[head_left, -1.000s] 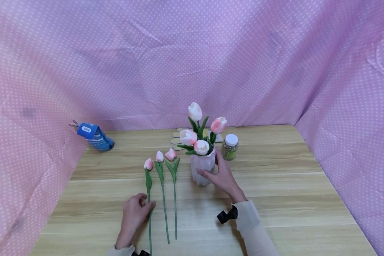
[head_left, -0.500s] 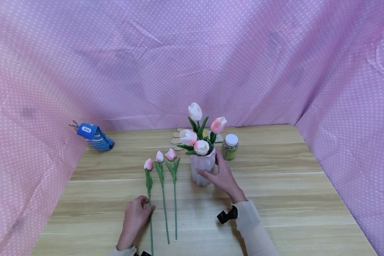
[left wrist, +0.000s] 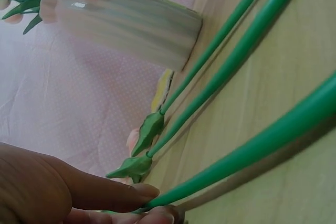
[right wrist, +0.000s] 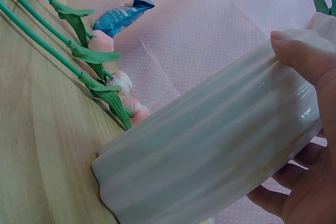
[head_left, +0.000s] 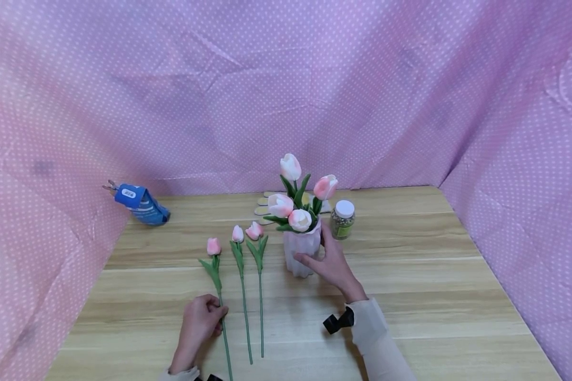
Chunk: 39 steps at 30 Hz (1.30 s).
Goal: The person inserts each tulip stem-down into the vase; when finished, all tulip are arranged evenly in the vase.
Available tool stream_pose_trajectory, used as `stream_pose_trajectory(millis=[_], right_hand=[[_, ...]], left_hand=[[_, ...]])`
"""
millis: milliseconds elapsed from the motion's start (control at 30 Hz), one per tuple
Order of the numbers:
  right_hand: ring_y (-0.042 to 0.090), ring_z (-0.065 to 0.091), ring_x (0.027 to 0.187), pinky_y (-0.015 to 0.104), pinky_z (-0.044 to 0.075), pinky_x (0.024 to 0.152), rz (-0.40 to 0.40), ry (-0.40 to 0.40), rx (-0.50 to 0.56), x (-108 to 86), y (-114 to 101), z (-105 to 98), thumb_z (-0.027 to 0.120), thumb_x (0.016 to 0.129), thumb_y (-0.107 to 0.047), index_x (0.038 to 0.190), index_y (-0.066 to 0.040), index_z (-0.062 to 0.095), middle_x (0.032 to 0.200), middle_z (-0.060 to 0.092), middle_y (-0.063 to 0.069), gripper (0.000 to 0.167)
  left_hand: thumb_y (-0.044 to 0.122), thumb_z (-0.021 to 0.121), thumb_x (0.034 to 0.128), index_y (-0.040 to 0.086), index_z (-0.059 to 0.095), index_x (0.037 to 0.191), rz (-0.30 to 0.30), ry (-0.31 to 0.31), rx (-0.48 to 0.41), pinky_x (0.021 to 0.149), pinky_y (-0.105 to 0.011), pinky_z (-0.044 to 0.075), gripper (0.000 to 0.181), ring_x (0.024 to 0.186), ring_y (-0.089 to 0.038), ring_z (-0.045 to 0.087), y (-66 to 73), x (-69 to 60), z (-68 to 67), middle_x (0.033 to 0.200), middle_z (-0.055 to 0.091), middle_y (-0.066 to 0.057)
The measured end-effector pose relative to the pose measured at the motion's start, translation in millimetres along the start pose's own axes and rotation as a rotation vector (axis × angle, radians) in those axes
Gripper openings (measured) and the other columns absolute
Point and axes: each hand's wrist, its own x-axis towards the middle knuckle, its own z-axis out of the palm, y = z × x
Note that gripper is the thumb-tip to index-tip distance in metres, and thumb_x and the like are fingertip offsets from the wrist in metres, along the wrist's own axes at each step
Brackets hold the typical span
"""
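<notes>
My left hand (head_left: 199,321) pinches the green stem of the leftmost pink tulip (head_left: 213,246) between thumb and fingers. In the left wrist view that stem (left wrist: 247,153) runs from the fingertips, close above the wooden surface. To its right lie two more tulips, a middle tulip (head_left: 238,234) and a right tulip (head_left: 255,230), side by side with stems toward me. With thumb and fingers round its side, my right hand (head_left: 334,264) holds a ribbed white vase (head_left: 297,254). The vase stands upright with several pink-and-white tulips (head_left: 291,166) in it. Their lower stems are hidden inside.
A white-lidded jar (head_left: 343,219) stands behind and right of the vase. Partly hidden behind the vase lies a flat thing with yellow rounded parts (head_left: 262,210). A blue bag (head_left: 145,203) with a clip sits at the table's (head_left: 434,296) back left. Pink dotted cloth (head_left: 248,95) hangs around.
The leftmost tulip's head has shifted left and its stem has turned, so its leaves now spread to the left. My left hand moved only slightly. The right hand and vase stayed put.
</notes>
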Motion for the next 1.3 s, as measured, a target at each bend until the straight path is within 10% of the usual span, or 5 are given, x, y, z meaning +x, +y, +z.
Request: stream_pose_trajectory(millis=[1000,1300], right_hand=[[0.032,0.047,0.141,0.058,0.043,0.115,-0.015,0.0,-0.003,0.0,-1,0,0.081,0.084,-0.027,0.157,-0.024,0.024,0.155,0.045,0.008,0.092],[0.031,0.047,0.141,0.059,0.043,0.114,-0.014,-0.001,0.001,0.0,-1,0,0.081,0.084,-0.03,0.157,-0.027,0.024,0.155,0.045,0.006,0.093]], left_hand=[[-0.005,0.058,0.0946,-0.008,0.054,0.111,-0.128,-0.062,-0.573,0.059,-0.031,0.064,0.017,0.06,-0.011,0.066,-16.8,12.9,-22.5,0.07,0.069,0.003],[-0.01,0.06,0.0918,0.007,0.053,0.091,0.004,-0.055,-0.867,0.057,-0.028,0.063,0.019,0.058,-0.01,0.067,-20.1,11.3,-23.2,0.068,0.07,0.004]])
